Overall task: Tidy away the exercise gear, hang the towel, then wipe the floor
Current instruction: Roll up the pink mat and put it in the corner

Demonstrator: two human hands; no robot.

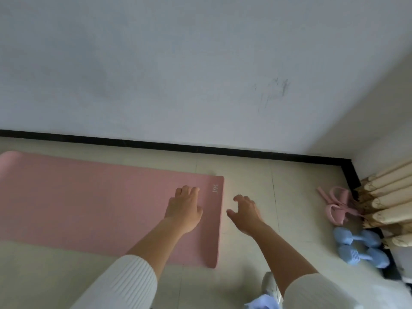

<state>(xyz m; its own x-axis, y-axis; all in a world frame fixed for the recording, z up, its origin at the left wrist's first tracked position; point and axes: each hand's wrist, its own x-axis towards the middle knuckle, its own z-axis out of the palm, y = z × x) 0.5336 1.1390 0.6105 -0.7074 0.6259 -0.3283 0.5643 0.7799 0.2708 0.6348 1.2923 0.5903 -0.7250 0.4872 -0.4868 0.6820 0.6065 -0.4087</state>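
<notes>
A pink exercise mat (pixel 89 204) lies flat on the pale tiled floor, parallel to the wall, its short end at the right. My left hand (pixel 184 207) is over the mat near that end, palm down, fingers spread. My right hand (pixel 245 211) hovers just past the mat's edge above bare floor, fingers curled apart, holding nothing. At the right, two light blue dumbbells (pixel 361 247) lie side by side. A pink resistance pull band (pixel 336 204) with loops lies behind them.
A grey wall with a black skirting board (pixel 200 149) runs behind the mat and turns at the right corner. Rolled beige bamboo-like mats (pixel 388 197) lean in that corner. A white shoe (pixel 268 286) and a pale cloth show at the bottom edge.
</notes>
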